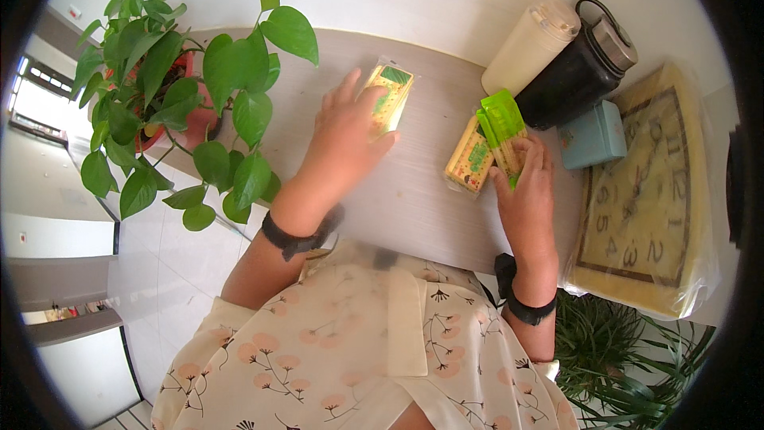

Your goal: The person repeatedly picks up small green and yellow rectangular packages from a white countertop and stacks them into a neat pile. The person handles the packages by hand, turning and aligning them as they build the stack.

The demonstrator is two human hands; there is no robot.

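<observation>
My left hand (346, 137), slightly blurred, reaches over the left side of a clear-wrapped cracker packet (395, 86), yellow with a green print. Its fingers and thumb are apart, with the index finger across the packet; whether it touches cannot be told. On the right, my right hand (528, 191) pinches the lower end of a bright green snack packet (502, 116) between thumb and fingers. That green packet tilts against and partly covers a second yellow cracker packet (468, 158), which lies on the grey wood-grain table (412, 203).
A cream lidded tumbler (528, 45) and a black flask (570, 74) are behind my right hand. Beside them sit a light blue box (594, 134) and a plastic-wrapped square clock (638, 191). A potted pothos (239, 65) overhangs the table's left. Spiky foliage (603, 340) grows below right.
</observation>
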